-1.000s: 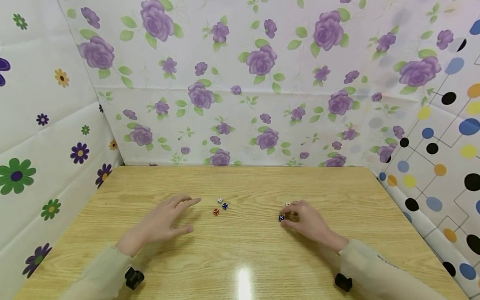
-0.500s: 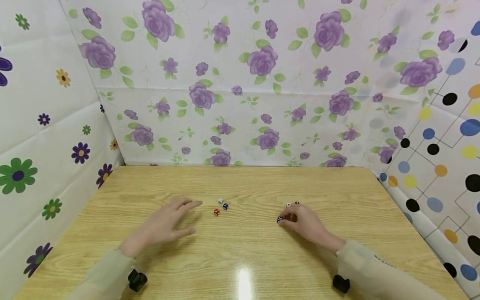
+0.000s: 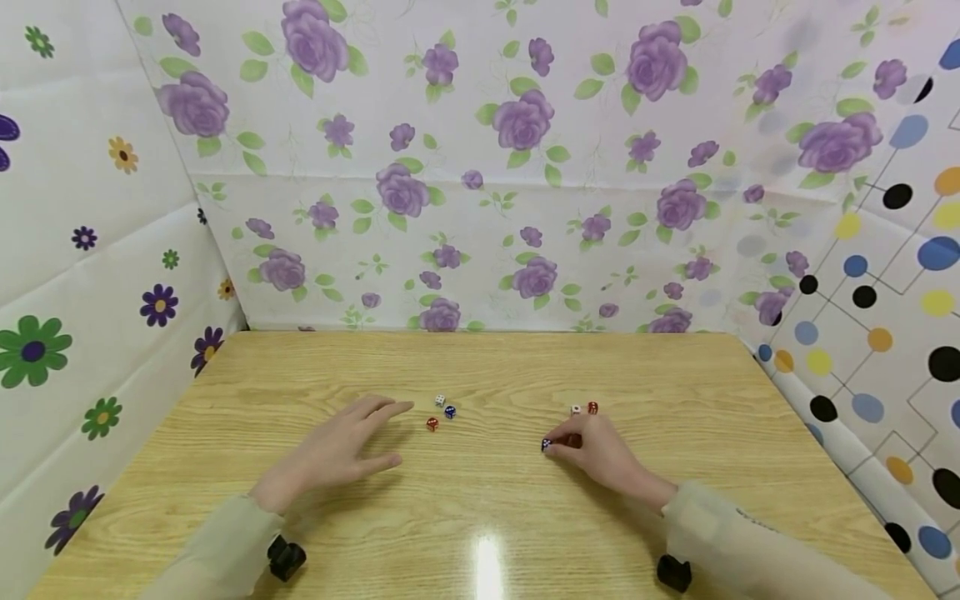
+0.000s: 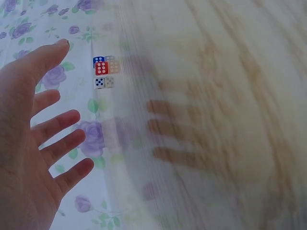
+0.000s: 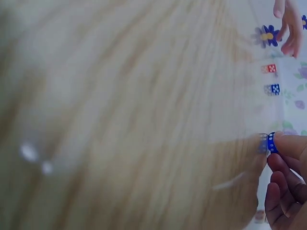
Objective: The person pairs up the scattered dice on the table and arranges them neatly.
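My right hand (image 3: 603,454) pinches a blue die (image 3: 546,446) between thumb and fingertips, low over the wooden table. The right wrist view shows that blue die (image 5: 272,143) between the fingers. Just behind this hand sit a white die (image 3: 576,409) and a red die (image 3: 593,407), side by side. My left hand (image 3: 333,450) hovers with fingers spread and holds nothing. To the right of its fingertips is a loose group: a white die (image 3: 439,401), another blue die (image 3: 450,412) and a second red die (image 3: 432,425).
The wooden table (image 3: 480,500) reaches back to a wall of purple-flowered cloth (image 3: 465,208). Patterned sheets also stand at the left (image 3: 97,250) and right (image 3: 862,292). Each wrist carries a small black camera.
My right hand has shifted left and towards the body with the blue die, so the red and white dice behind it show more fully. The left hand has drifted slightly right.
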The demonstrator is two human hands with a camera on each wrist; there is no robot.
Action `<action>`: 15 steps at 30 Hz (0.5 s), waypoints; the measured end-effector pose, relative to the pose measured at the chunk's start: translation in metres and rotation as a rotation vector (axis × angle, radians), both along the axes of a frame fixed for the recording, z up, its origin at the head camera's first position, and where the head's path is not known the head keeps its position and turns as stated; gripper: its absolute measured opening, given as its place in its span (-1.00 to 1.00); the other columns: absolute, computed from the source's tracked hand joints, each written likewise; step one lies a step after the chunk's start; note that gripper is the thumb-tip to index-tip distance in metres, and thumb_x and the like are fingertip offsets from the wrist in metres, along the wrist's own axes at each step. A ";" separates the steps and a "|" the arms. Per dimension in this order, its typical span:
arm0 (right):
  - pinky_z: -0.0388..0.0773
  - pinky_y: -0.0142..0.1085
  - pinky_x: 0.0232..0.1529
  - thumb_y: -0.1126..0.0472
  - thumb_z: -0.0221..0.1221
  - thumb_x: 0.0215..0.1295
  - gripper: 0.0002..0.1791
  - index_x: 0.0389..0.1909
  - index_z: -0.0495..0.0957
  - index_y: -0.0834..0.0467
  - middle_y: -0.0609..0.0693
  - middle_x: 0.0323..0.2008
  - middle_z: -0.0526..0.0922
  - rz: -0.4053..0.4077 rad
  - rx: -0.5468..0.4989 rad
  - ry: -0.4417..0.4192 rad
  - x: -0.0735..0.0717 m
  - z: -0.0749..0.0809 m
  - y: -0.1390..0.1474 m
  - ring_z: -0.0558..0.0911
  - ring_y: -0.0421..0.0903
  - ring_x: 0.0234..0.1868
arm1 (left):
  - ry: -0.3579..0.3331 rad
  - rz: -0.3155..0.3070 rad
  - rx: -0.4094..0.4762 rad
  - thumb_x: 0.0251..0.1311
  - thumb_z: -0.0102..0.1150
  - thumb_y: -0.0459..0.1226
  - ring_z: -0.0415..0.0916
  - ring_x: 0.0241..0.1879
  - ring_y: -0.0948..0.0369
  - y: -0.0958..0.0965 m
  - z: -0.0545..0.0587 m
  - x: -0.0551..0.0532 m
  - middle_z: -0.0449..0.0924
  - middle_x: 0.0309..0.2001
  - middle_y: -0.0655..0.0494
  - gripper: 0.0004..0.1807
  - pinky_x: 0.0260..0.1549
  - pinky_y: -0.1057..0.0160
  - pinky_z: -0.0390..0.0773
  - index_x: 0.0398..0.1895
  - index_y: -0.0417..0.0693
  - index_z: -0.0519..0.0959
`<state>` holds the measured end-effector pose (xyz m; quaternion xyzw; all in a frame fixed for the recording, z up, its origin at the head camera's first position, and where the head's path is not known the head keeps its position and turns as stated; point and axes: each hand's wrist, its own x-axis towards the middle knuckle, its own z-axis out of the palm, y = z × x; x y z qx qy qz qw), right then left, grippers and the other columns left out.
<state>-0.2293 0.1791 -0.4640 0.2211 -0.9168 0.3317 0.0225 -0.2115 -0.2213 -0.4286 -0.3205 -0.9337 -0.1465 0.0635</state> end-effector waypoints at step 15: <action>0.52 -0.48 -0.37 0.12 0.39 0.16 -0.88 -0.27 0.77 -0.02 -0.20 -0.35 0.72 0.077 -0.063 -0.097 0.019 -0.001 -0.025 0.54 -0.38 -0.39 | -0.059 0.012 0.028 0.22 0.26 0.10 0.44 0.30 0.01 0.015 -0.004 0.004 0.43 0.34 0.07 -0.21 0.21 -0.13 0.47 0.47 0.10 0.26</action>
